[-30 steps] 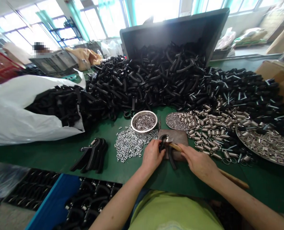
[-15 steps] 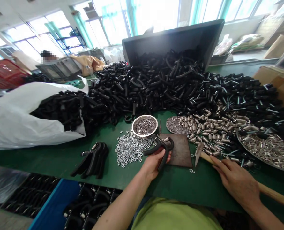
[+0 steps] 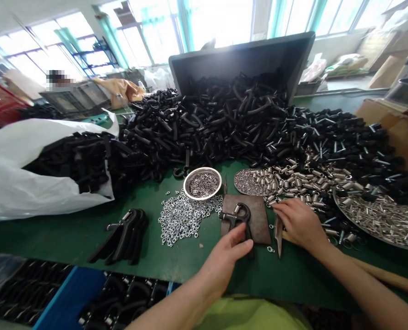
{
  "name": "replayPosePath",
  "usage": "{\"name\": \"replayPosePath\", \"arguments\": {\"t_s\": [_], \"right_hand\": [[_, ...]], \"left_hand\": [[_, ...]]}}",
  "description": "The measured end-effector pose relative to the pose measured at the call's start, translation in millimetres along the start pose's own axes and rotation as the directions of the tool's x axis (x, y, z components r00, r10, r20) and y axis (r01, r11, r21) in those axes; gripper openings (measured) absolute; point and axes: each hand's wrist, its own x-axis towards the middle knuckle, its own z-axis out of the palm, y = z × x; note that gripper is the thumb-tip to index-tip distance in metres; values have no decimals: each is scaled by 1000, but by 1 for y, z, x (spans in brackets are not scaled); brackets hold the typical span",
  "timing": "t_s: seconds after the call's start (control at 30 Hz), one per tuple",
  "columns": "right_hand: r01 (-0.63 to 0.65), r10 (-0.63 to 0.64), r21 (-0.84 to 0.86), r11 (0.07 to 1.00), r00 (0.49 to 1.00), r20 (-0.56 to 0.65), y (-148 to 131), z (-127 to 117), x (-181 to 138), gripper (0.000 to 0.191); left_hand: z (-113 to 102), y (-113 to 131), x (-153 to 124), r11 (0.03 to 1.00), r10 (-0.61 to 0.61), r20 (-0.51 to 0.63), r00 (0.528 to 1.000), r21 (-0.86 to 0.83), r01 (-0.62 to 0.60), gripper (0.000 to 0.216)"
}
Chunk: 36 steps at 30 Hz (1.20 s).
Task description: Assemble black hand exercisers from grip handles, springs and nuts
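Note:
A black hand grip exerciser with a small spring lies on a dark metal plate. My left hand is closed around its lower handle, thumb on the near side. My right hand reaches to the edge of the loose springs, fingertips pinched together; whatever they hold is too small to make out. Below that hand lies a hammer, its metal head beside the plate and its wooden handle passing under my right forearm.
Left of the plate are a heap of small metal rings, a steel bowl and several finished-looking grips. Black handles pile up behind. A tray of metal pins stands right; a white sack lies left.
My right hand has let go of the hammer, now lying on the table, and moved forward-left to the springs. The grip exerciser has come down onto the plate, turned more upright.

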Motion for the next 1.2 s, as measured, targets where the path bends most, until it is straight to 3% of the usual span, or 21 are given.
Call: {"name": "replayPosePath", "arguments": {"t_s": [0.07,0.1,0.17,0.23,0.3,0.43,0.6,0.8,0.97,1.1,1.2], "right_hand": [[-23,23,6,1000,998,64,-3,7,35,29],[-36,37,-10,999,993,109,-4,12,53,29],[-43,48,-30,999,986,162,-5,25,84,24],[-46,53,-41,998,980,194,-5,38,108,18],[-59,69,-49,997,973,221,-5,49,122,15],[-123,130,-44,991,958,257,-3,59,132,14],[-255,240,23,967,933,270,4,58,129,14],[-341,284,272,900,931,227,4,46,119,15],[-323,208,573,753,943,258,-7,40,100,19],[-312,130,709,633,945,300,-21,42,84,18],[-294,81,735,611,947,312,-31,45,79,20]], "left_hand": [[-7,17,22,945,170,20,985,281,-169,44],[-10,27,39,851,281,44,959,449,-270,38],[-12,44,80,493,454,142,879,782,-381,30],[-11,57,121,84,480,230,847,948,-305,25],[-6,63,156,-21,477,232,848,967,-253,22],[3,61,194,-52,451,196,871,980,-193,15],[4,56,204,3,427,154,891,985,-172,12],[-1,63,196,213,427,132,894,947,-241,12],[-19,58,151,447,365,148,919,838,-313,17],[-42,42,102,819,251,105,962,507,-269,18],[-55,28,74,913,194,53,980,356,-200,20]]}}
